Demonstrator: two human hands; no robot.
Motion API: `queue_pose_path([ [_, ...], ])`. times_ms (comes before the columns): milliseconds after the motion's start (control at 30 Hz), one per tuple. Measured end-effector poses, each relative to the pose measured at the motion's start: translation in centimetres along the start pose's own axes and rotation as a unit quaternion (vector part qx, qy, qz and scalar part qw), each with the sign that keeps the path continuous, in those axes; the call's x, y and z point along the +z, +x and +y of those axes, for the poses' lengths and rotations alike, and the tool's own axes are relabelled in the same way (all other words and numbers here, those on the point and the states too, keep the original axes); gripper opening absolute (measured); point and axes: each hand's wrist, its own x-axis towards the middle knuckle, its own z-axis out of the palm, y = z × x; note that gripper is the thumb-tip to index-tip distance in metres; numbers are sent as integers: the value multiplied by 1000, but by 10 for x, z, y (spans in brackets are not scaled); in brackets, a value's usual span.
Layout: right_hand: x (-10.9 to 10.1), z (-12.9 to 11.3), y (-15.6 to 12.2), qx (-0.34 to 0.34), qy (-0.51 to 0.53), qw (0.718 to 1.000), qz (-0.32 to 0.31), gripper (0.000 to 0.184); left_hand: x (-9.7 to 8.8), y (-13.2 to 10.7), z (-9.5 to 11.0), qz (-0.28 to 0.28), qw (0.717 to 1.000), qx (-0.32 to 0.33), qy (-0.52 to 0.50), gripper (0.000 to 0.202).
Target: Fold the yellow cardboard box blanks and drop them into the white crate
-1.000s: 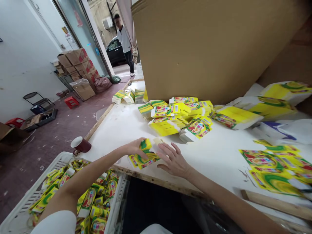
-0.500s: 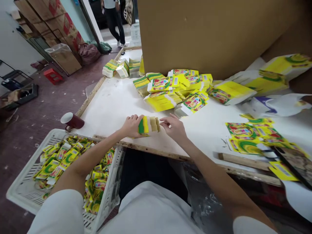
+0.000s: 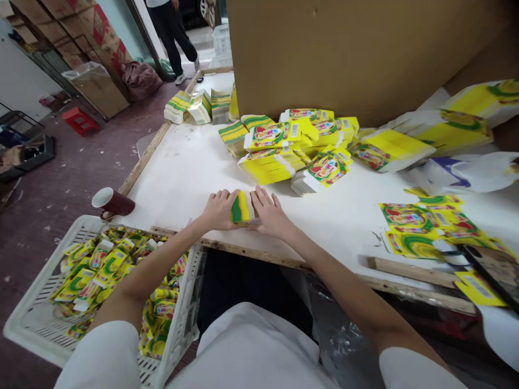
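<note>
A stack of flat yellow-green cartons (image 3: 242, 207) is held between both hands just above the near edge of the white table (image 3: 178, 173). My left hand (image 3: 221, 209) is closed around the stack's left end. On the opposite end, my right hand (image 3: 271, 212) grips with its fingers over the top; the thumb is mostly hidden. Beyond the hands lies a heap of bundled yellow cartons (image 3: 270, 167), with a carton bundle showing its printed front (image 3: 324, 170) at its near right.
A white basket (image 3: 24, 319) of folded small boxes (image 3: 87, 275) stands at the lower left. Nearby is a maroon mug (image 3: 117, 203). A large cardboard box (image 3: 324, 59) rises behind the heap. At right lie a wooden stick (image 3: 409, 272) and a phone (image 3: 492, 270). A person (image 3: 172, 32) stands beyond the table.
My right hand has moved left from beside the stack onto its right end and closed on it. The left hand keeps its hold. The person in the background has walked closer.
</note>
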Motion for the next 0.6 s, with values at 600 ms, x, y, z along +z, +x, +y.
queue_pose_path([
  [600, 19, 11, 17, -40, 38, 998, 32, 111, 71, -44, -45, 189, 871, -41, -452, 132],
])
